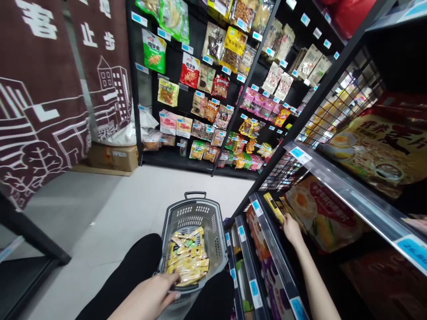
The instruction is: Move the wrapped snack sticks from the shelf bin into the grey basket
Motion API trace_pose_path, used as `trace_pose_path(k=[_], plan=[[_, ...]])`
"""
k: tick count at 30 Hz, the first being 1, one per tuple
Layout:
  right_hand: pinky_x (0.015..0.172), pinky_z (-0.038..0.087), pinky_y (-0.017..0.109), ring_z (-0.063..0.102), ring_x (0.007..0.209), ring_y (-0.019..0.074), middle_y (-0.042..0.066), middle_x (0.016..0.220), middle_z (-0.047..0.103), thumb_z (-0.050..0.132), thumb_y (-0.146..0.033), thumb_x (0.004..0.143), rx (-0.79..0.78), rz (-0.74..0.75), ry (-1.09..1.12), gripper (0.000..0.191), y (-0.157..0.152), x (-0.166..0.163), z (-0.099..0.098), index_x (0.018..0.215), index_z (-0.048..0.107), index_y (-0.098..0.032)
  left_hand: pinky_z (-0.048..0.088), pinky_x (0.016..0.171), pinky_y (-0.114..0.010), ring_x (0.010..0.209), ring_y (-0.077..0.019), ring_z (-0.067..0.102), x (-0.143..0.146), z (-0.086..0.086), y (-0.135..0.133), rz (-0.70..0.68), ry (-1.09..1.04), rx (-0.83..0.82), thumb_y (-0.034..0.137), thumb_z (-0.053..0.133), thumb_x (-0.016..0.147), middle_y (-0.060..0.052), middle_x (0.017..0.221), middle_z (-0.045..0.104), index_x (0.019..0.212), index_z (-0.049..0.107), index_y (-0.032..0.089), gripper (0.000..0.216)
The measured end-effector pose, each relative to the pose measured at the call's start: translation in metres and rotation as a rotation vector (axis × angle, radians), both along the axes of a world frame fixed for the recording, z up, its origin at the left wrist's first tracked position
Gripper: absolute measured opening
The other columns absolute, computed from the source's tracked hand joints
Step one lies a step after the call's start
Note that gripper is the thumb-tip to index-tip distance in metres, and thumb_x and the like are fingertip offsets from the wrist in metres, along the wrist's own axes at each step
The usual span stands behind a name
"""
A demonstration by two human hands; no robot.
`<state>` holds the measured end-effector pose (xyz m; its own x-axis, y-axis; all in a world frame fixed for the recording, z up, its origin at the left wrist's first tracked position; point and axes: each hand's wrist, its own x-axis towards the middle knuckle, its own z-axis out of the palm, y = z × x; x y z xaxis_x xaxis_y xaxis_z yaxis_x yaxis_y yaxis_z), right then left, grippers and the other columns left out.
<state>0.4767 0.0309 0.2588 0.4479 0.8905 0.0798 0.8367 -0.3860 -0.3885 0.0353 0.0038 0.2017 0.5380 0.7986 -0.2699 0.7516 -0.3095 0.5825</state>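
Note:
A grey shopping basket stands on the floor between my knees, holding a heap of small yellow stick packets. My left hand is closed over its near rim, with the fingers inside beside the packets and the thumb on the outer side. On the shelf at the right, my right hand grips a slim yellow packet by its near end. Another yellowish packet lies right beside it, partly hidden. Large bags of cereal stand just behind that hand.
A black shelf edge with price tags runs above my right arm, with more cereal bags on it. Ahead is a rack of hanging snack bags. A cardboard box sits by the brown curtain at the left.

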Motion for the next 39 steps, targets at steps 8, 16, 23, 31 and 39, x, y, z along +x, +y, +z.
trace_pose_path(k=[8, 16, 23, 31, 39], plan=[[0.039, 0.043, 0.02, 0.059, 0.04, 0.0126, -0.001, 0.06, 0.065, 0.047, -0.049, 0.082, -0.192, 0.449, 0.815, 0.037, -0.038, -0.092, 0.014, 0.088, 0.061, -0.015, 0.038, 0.097, -0.034, 0.109, -0.0222, 0.053, 0.027, 0.046, 0.005, 0.08, -0.449, -0.037, 0.041, 0.04, 0.086, -0.004, 0.123, 0.058, 0.122, 0.051, 0.026, 0.041], [0.039, 0.042, 0.017, 0.058, 0.043, 0.0081, 0.001, 0.085, 0.067, 0.066, -0.031, 0.07, -0.35, 0.628, 0.981, 0.029, -0.071, -0.131, 0.003, 0.097, 0.068, -0.018, 0.043, 0.088, -0.03, 0.103, -0.0206, 0.056, 0.051, 0.056, 0.005, 0.077, -0.561, -0.129, 0.032, 0.057, 0.077, -0.005, 0.114, 0.062, 0.114, 0.059, 0.022, 0.038], [0.056, 0.052, 0.028, 0.068, 0.065, 0.0204, 0.007, 0.099, 0.071, 0.056, -0.031, 0.081, -0.168, 0.847, 0.671, 0.029, -0.085, -0.131, -0.012, 0.107, 0.068, -0.024, 0.044, 0.073, -0.024, 0.079, -0.017, 0.06, 0.058, 0.055, 0.003, 0.027, -0.424, -0.128, 0.029, 0.066, 0.068, -0.001, 0.086, 0.069, 0.088, 0.07, 0.018, 0.023], [0.066, 0.047, 0.027, 0.066, 0.07, 0.0197, 0.005, 0.089, 0.073, 0.046, -0.024, 0.09, 0.136, 0.998, 0.171, 0.029, -0.093, -0.109, -0.032, 0.114, 0.062, -0.025, 0.044, 0.076, -0.023, 0.082, -0.0164, 0.061, 0.08, 0.06, -0.006, -0.118, -0.37, 0.024, 0.036, 0.067, 0.072, -0.002, 0.087, 0.069, 0.09, 0.07, 0.02, 0.024], [0.061, 0.046, 0.028, 0.065, 0.069, 0.0199, 0.008, 0.081, 0.07, 0.034, -0.016, 0.091, 0.216, 1.079, 0.092, 0.028, -0.087, -0.106, -0.049, 0.105, 0.059, -0.017, 0.044, 0.068, -0.021, 0.074, -0.014, 0.062, 0.09, 0.057, -0.007, -0.122, -0.287, 0.183, 0.029, 0.062, 0.078, -0.002, 0.081, 0.069, 0.089, 0.068, 0.018, 0.017]])
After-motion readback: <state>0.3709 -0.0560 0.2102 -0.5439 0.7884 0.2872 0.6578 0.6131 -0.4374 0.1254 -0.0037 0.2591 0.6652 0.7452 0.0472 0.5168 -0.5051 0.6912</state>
